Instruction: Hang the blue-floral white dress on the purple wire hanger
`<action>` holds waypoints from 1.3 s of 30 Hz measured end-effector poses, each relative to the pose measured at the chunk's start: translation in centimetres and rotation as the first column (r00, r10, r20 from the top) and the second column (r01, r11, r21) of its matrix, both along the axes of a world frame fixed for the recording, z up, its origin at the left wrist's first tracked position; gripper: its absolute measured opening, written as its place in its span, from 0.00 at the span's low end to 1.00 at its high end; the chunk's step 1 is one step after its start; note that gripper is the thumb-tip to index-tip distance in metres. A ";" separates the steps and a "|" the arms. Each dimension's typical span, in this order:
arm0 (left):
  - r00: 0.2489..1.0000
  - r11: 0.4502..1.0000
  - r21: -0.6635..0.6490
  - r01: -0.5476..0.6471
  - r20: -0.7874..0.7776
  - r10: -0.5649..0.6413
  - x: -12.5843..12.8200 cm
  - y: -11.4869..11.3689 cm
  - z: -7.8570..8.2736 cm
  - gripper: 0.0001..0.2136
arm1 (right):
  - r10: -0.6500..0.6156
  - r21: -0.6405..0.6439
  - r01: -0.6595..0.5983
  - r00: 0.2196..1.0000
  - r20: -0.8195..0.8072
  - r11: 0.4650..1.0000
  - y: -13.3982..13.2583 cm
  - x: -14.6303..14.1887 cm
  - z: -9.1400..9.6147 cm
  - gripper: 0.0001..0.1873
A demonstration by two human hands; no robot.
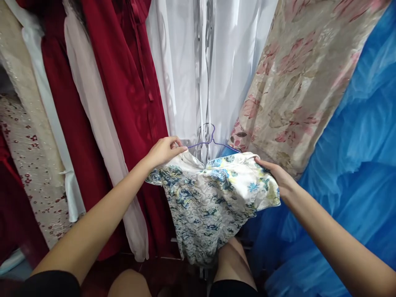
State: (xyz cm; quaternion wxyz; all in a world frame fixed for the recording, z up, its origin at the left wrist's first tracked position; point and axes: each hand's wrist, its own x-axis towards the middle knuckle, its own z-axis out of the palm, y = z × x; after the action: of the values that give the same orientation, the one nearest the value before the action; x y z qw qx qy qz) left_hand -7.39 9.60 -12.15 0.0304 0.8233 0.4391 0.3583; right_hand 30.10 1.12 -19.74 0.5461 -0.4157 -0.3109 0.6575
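A white short-sleeved dress [204,198] with a blue, green and yellow floral pattern hangs in front of me on a thin purple wire hanger [213,141]. The hanger's hook points up and its arms run into the neckline. My left hand [165,150] is closed on the left shoulder, thumb and fingers pinching the cloth near the hanger's end. At the other shoulder, my right hand [276,173] grips the sleeve edge, its thumb on top and the other fingers hidden behind the cloth. The dress's lower part drapes over my leg.
Long garments hang all around: a dark red dress [123,82] at the left, white cloth [235,53] behind the hanger, a beige floral dress [293,82] and blue tulle [349,165] at the right. My bare knee [130,282] shows above the dark tiled floor [163,268].
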 end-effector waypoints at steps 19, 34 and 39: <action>0.997 0.967 0.245 0.071 -0.048 -0.061 3.0 1.5 -3.7 0.20 | 0.246 0.168 -0.243 0.969 0.001 0.955 -6.2 -7.4 -6.1 0.16; 0.943 0.927 0.171 0.334 -0.077 -0.325 10.8 -2.3 -3.0 0.24 | 0.217 0.373 -0.259 0.964 0.151 0.891 -5.9 -6.5 -5.4 0.13; 0.837 0.959 -0.016 0.283 0.493 -0.239 9.3 -5.0 -5.8 0.34 | 0.124 0.540 -0.291 0.938 0.324 0.790 -8.5 -8.2 -5.6 0.17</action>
State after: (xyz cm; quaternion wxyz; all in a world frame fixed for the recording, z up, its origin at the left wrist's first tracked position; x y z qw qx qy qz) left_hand 1.95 4.56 -17.96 0.2244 0.7567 0.3161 0.5263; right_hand 21.92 -7.42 -25.38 0.5225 -0.2781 -0.6123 0.5242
